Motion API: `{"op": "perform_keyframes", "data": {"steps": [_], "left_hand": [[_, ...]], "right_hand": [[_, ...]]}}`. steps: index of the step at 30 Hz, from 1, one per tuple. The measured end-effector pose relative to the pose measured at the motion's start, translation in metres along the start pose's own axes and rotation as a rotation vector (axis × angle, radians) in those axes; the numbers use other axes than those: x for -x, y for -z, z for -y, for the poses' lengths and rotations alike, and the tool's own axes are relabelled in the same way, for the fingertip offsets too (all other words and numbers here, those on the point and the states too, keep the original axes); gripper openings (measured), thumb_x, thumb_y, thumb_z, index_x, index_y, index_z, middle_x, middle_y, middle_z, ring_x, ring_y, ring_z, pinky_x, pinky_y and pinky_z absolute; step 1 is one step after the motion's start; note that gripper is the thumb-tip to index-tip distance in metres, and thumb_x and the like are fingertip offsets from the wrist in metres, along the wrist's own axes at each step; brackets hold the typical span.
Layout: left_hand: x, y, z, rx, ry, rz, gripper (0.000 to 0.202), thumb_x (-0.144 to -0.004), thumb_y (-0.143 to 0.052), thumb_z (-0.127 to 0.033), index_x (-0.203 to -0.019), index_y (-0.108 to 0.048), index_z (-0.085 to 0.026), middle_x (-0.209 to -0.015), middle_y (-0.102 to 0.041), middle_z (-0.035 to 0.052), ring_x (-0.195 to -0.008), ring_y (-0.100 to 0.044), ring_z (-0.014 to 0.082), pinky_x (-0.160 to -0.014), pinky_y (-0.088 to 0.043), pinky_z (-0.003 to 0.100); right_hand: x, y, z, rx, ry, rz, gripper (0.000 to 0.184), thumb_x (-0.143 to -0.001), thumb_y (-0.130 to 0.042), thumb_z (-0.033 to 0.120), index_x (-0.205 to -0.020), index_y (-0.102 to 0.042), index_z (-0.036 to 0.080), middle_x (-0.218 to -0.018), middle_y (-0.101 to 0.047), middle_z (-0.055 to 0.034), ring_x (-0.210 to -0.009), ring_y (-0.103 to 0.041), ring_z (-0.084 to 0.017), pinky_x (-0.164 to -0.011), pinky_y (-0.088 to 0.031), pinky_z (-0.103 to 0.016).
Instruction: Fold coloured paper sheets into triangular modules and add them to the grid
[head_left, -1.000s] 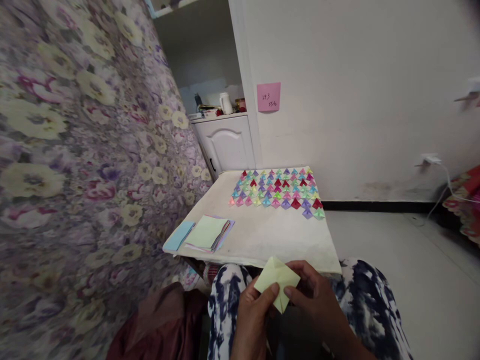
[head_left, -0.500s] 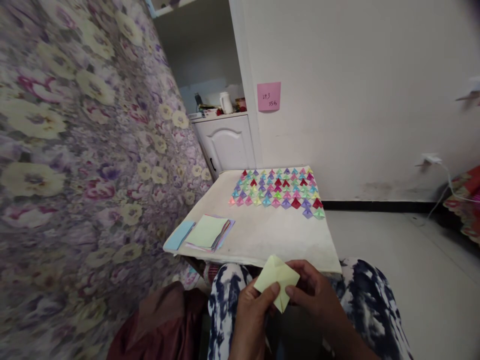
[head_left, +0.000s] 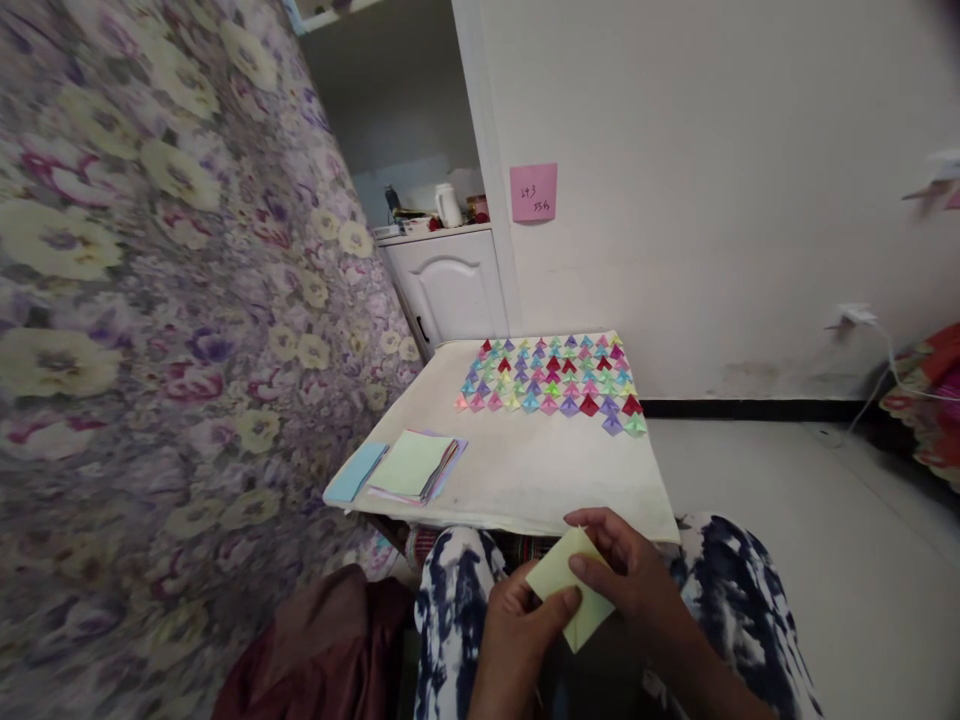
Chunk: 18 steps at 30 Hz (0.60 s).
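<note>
A pale yellow folded paper [head_left: 556, 570] is held between my two hands, above my lap and just off the table's near edge. My left hand [head_left: 525, 612] pinches its lower left part, the thumb lying across the front. My right hand [head_left: 619, 570] grips the upper right side, its thumb pressing on the face and its fingers behind, near the top corner. The paper is roughly square and tilted, with one corner pointing down. Part of it is hidden under both thumbs.
Rows of small colourful folded paper pieces [head_left: 551, 375] lie at the table's [head_left: 517, 470] far side. At its left front are a stack of paper sheets [head_left: 412, 463] and a blue paper pile [head_left: 358, 472]. A pink note [head_left: 533, 192] hangs on the wall.
The folded paper has moved slightly right and down and turned. My right thumb has shifted from its lower edge up onto its upper face.
</note>
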<state>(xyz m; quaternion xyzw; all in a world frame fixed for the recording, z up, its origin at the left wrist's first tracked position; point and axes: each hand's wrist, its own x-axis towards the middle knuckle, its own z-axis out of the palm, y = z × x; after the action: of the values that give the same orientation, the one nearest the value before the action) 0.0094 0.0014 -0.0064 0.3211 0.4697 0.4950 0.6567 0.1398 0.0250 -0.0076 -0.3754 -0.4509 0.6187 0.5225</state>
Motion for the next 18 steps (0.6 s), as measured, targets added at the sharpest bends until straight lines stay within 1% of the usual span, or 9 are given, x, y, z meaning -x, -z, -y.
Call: {"op": "perform_keyframes", "data": {"steps": [3, 7, 10, 12, 14, 17, 18], "left_hand": [[0.002, -0.002, -0.002, 0.003, -0.035, 0.007, 0.031, -0.056, -0.078, -0.028, -0.083, -0.071, -0.012, -0.064, -0.069, 0.0047, -0.061, -0.06, 0.0185, -0.062, -0.043, 0.029], [0.003, -0.001, -0.006, -0.053, -0.052, 0.088, 0.024, -0.06, -0.076, -0.026, -0.079, -0.07, -0.012, -0.067, -0.069, 0.0045, -0.065, -0.06, 0.018, -0.064, -0.043, 0.027], [0.001, 0.002, -0.004, -0.115, -0.09, 0.085, 0.019, -0.06, -0.076, -0.024, -0.07, -0.066, -0.012, -0.063, -0.065, 0.0011, -0.06, -0.056, 0.0137, -0.058, -0.041, 0.023], [0.0, 0.003, -0.002, -0.113, -0.135, 0.063, 0.02, -0.059, -0.077, -0.023, -0.067, -0.061, -0.014, -0.059, -0.06, -0.0015, -0.056, -0.052, 0.0113, -0.054, -0.039, 0.021], [-0.001, 0.005, 0.001, -0.097, -0.177, 0.047, 0.025, -0.059, -0.077, -0.02, -0.075, -0.06, -0.016, -0.062, -0.059, -0.0024, -0.057, -0.051, 0.0106, -0.053, -0.039, 0.02], [0.0, 0.007, 0.004, -0.15, -0.248, 0.006, 0.047, -0.058, -0.076, -0.014, -0.102, -0.058, -0.021, -0.071, -0.059, -0.0025, -0.061, -0.051, 0.0109, -0.056, -0.039, 0.02], [0.0, 0.009, 0.005, -0.194, -0.27, 0.0, 0.052, -0.059, -0.075, -0.013, -0.107, -0.057, -0.022, -0.073, -0.059, -0.0023, -0.063, -0.051, 0.0112, -0.057, -0.039, 0.02]], "right_hand": [[-0.003, 0.003, -0.003, -0.07, -0.045, 0.026, 0.037, -0.069, -0.069, 0.034, -0.098, -0.055, 0.018, -0.073, -0.062, -0.0004, -0.063, -0.057, -0.014, -0.056, -0.041, -0.024], [-0.006, 0.008, -0.007, -0.193, -0.138, 0.123, 0.038, -0.062, -0.073, 0.039, -0.091, -0.058, 0.018, -0.068, -0.062, 0.0011, -0.053, -0.055, -0.011, -0.048, -0.037, -0.02], [-0.007, 0.011, -0.009, -0.269, -0.204, 0.182, 0.037, -0.061, -0.074, 0.036, -0.089, -0.058, 0.018, -0.068, -0.062, 0.0018, -0.051, -0.053, -0.009, -0.047, -0.036, -0.019], [-0.006, 0.011, -0.011, -0.299, -0.233, 0.207, 0.036, -0.061, -0.073, 0.033, -0.09, -0.059, 0.018, -0.07, -0.062, 0.0017, -0.052, -0.054, -0.009, -0.048, -0.036, -0.019], [-0.006, 0.011, -0.011, -0.316, -0.256, 0.234, 0.036, -0.06, -0.072, 0.03, -0.091, -0.059, 0.018, -0.073, -0.064, 0.0008, -0.055, -0.055, -0.011, -0.05, -0.037, -0.02], [-0.005, 0.011, -0.009, -0.332, -0.282, 0.275, 0.036, -0.061, -0.072, 0.026, -0.093, -0.059, 0.019, -0.08, -0.066, -0.0015, -0.063, -0.059, -0.014, -0.055, -0.04, -0.022], [-0.004, 0.011, -0.009, -0.335, -0.287, 0.29, 0.035, -0.061, -0.071, 0.026, -0.093, -0.059, 0.019, -0.082, -0.066, -0.0022, -0.065, -0.059, -0.014, -0.057, -0.041, -0.023]]}}
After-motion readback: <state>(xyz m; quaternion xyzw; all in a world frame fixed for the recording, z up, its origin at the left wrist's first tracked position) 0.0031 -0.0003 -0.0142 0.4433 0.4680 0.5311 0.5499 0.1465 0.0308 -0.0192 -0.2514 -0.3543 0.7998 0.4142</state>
